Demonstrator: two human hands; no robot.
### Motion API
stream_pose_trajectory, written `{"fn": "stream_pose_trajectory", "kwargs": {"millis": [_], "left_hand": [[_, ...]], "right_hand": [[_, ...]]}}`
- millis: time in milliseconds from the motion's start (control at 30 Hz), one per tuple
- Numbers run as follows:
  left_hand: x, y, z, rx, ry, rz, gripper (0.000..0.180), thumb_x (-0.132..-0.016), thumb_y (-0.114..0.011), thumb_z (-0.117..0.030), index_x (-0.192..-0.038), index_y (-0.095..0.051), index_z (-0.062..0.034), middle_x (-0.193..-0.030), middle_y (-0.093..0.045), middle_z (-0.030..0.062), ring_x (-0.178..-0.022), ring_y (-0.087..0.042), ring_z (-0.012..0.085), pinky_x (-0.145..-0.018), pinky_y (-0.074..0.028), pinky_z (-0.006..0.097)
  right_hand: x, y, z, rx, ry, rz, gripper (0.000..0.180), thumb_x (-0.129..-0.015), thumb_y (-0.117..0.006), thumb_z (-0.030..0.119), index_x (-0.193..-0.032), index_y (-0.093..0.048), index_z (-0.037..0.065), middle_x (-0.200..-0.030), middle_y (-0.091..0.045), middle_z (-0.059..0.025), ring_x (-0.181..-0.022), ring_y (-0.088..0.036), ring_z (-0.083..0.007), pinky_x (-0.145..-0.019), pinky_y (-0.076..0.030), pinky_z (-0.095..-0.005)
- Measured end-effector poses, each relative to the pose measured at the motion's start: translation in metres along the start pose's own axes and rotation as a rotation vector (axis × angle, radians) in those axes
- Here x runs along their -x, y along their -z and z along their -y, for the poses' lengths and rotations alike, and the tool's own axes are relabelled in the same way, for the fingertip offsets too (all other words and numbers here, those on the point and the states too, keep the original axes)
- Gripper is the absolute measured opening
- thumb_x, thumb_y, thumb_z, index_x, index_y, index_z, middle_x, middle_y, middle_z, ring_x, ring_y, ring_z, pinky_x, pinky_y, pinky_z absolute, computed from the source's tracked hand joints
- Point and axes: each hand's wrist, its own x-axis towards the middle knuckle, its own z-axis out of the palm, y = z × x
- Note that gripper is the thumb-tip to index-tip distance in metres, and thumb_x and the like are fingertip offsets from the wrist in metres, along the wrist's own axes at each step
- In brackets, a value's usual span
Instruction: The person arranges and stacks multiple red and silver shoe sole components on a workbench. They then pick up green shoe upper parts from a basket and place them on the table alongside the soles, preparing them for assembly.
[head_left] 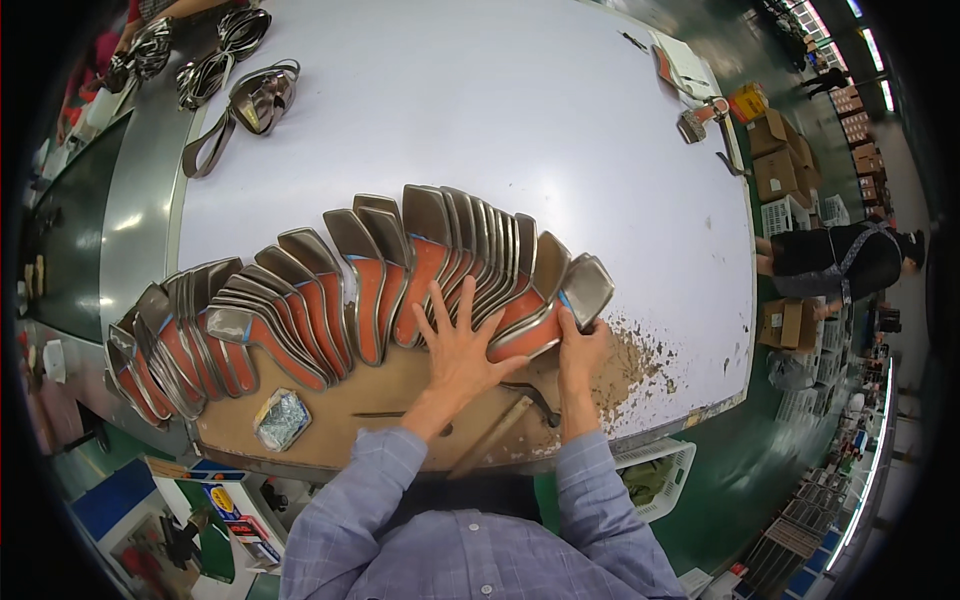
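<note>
A long overlapping row of shoe insoles, orange with metallic pewter heels and edges, fans across the near side of a white table. My left hand lies flat with spread fingers on the insoles near the row's right part. My right hand grips the rightmost insole at its lower edge, thumb on top. Both sleeves are blue checked.
A worn brown patch of the table lies under my hands, with a small foil-like packet at left. Metallic straps and another person's hand lie at the far left. Tools sit at the far right edge. Cardboard boxes and a person stand at right.
</note>
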Motion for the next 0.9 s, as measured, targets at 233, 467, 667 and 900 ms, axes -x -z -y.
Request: {"fn": "stream_pose_trajectory", "kwargs": {"millis": [233,467,667,900], "left_hand": [[0.001,-0.001,0.007,-0.052,-0.034,0.003,0.075,-0.068,-0.085,-0.059,-0.130,-0.070,-0.0212,-0.167,-0.019,0.0165,-0.150,0.001,0.0563,-0.112,-0.002,0.078],[0.003,-0.004,0.010,-0.048,-0.049,-0.049,0.060,-0.078,-0.078,-0.056,-0.126,-0.072,-0.0211,-0.166,-0.022,0.0173,-0.150,-0.003,0.0556,-0.113,-0.005,0.076],[0.000,-0.005,0.015,-0.064,-0.014,-0.085,0.040,-0.094,-0.063,-0.046,-0.124,-0.074,-0.0221,-0.166,-0.026,0.0120,-0.152,-0.006,0.0521,-0.115,-0.004,0.075],[-0.002,-0.006,0.012,0.043,-0.020,-0.126,0.033,-0.092,-0.069,-0.024,-0.125,-0.070,-0.0189,-0.163,-0.029,0.0178,-0.152,-0.008,0.0515,-0.117,-0.003,0.071]], "right_hand": [[0.006,-0.023,0.008,0.003,0.031,0.055,0.053,-0.095,-0.069,0.042,-0.112,-0.054,-0.006,-0.104,-0.062,-0.0132,-0.095,-0.057,-0.0203,-0.087,-0.047,-0.0343],[0.012,-0.021,-0.016,-0.202,0.095,0.198,0.062,-0.109,-0.033,0.056,-0.129,-0.051,-0.001,-0.124,-0.055,-0.0115,-0.116,-0.048,-0.0210,-0.104,-0.036,-0.0346],[0.012,-0.025,-0.009,-0.263,0.099,0.248,0.043,-0.107,-0.054,0.035,-0.130,-0.052,-0.001,-0.122,-0.060,-0.0101,-0.111,-0.054,-0.0195,-0.099,-0.043,-0.0345],[0.001,-0.017,-0.026,-0.326,0.013,0.259,0.035,-0.103,-0.058,0.016,-0.134,-0.051,0.001,-0.122,-0.060,-0.0073,-0.110,-0.055,-0.0150,-0.099,-0.043,-0.0320]]}}
